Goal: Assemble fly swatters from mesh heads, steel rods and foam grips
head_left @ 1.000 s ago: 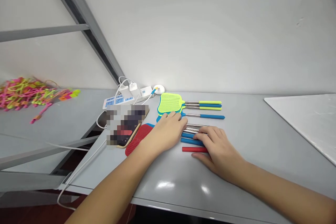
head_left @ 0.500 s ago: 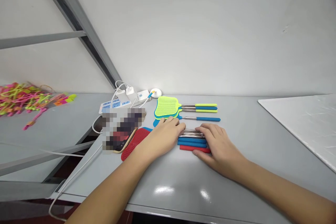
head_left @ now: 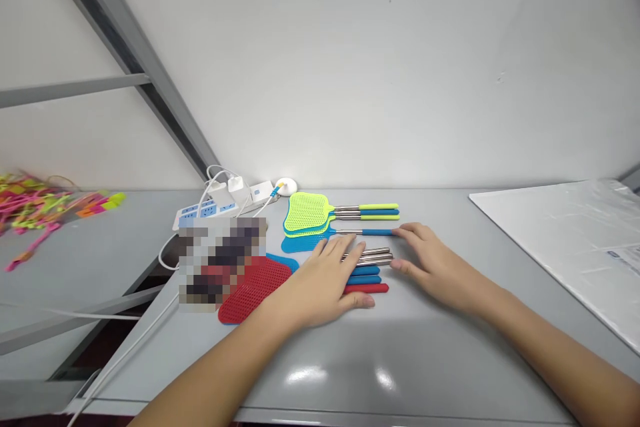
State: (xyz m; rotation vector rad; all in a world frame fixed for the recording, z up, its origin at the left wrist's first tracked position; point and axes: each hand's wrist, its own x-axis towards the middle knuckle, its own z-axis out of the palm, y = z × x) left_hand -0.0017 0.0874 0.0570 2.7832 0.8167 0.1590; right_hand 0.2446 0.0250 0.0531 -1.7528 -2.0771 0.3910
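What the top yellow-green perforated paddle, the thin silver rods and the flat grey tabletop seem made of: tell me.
Top yellow-green perforated paddle: probably matte moulded plastic, given its even colour and regular holes.
Thin silver rods: apparently polished metal, with bright, mirror-like streaks.
Flat grey tabletop: smooth and glossy, showing bright reflections; painted metal or laminate, unclear which.

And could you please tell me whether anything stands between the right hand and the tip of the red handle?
Nothing visible stands between the right hand and the tip of the red handle; the left hand covers part of it farther left, its thumb along the near side.
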